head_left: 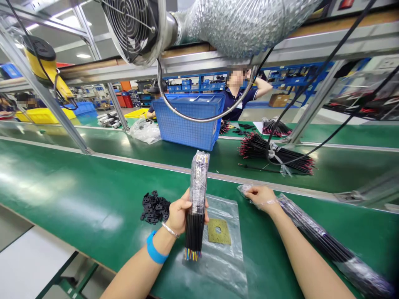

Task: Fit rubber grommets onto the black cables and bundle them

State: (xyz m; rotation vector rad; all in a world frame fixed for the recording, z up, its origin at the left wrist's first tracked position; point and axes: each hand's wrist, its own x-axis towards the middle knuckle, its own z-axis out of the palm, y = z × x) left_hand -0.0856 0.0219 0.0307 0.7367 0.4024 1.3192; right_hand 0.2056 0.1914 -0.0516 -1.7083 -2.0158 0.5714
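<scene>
My left hand (pixel 178 214) is closed around a bundle of black cables (pixel 197 203), held upright over the green bench; a clear plastic sleeve covers the bundle's upper half and coloured wire ends show at its bottom. My right hand (pixel 260 196) is closed on the end of a clear bag of long black cables (pixel 327 245) lying along the bench to the right. Below the held bundle lies a clear plastic sheet (pixel 222 249) with a yellow square pad (pixel 218 231) with a hole in it. A pile of small black parts (pixel 155 207) lies left of my left hand.
A blue mesh crate (pixel 188 120) stands on the far conveyor, with bundles of black wires with red tips (pixel 274 153) to its right. A person (pixel 240 93) sits behind the crate. A fan and silver duct (pixel 218 20) hang overhead, with cables dangling.
</scene>
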